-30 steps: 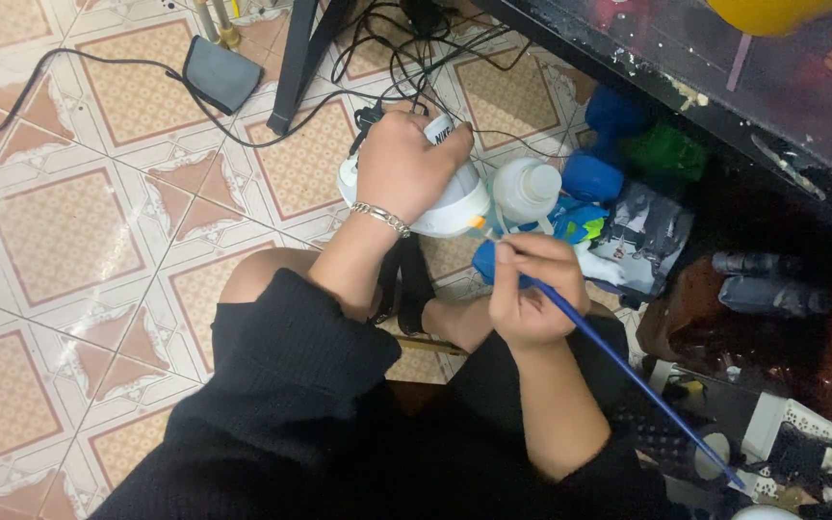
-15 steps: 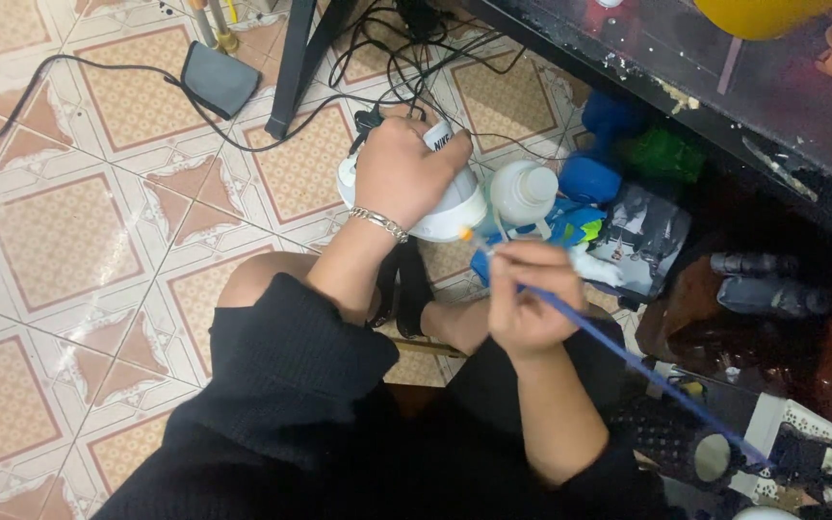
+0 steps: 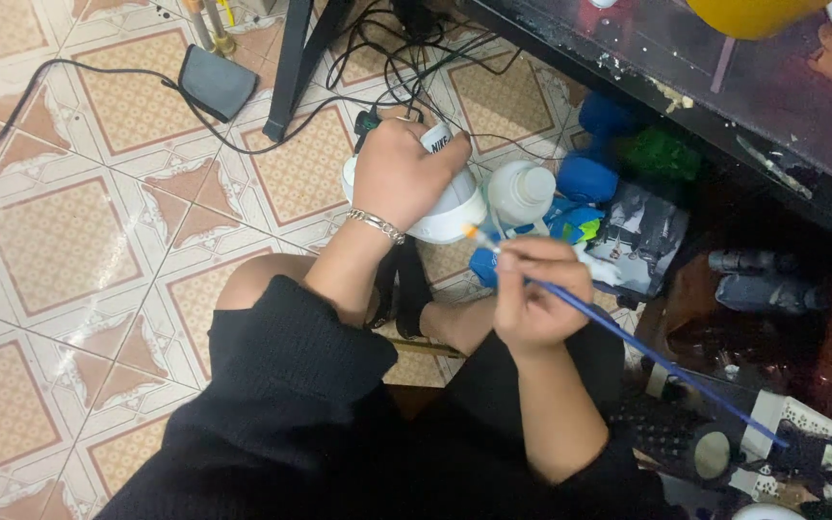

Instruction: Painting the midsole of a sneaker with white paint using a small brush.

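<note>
Left hand: the left hand (image 3: 399,173) lay on top of a white shoe (image 3: 440,207), fingers closed down around its upper part and gripping it. A silver bracelet (image 3: 376,226) sat on the wrist.
White shoe: it was held just above the tiled floor (image 3: 60,231), near the foot of the dark desk (image 3: 724,96), with most of its top hidden under the hand.
Right hand: the right hand (image 3: 536,294) was curled shut, the fingers pinching a thin paintbrush (image 3: 647,356) near its front end.
Paintbrush: its handle was blue and long, running from the hand down toward the lower right. The light tip with an orange touch (image 3: 474,232) pointed up and left, just beside the lower edge of the shoe; I cannot tell if it touched.
White bottle: a white plastic bottle (image 3: 520,193) stood on the floor just to the right of the shoe.
Blue things: round blue objects (image 3: 589,178) and a green one (image 3: 662,154) lay under the edge of the desk, near the bottle.
Cables: black cables (image 3: 377,58) ran over the tiles by the desk leg (image 3: 291,72), and a dark grey flat box (image 3: 216,82) lay near them on the floor.
Clothing: the person wore black sleeves (image 3: 281,376) and sat low, knee bare.
</note>
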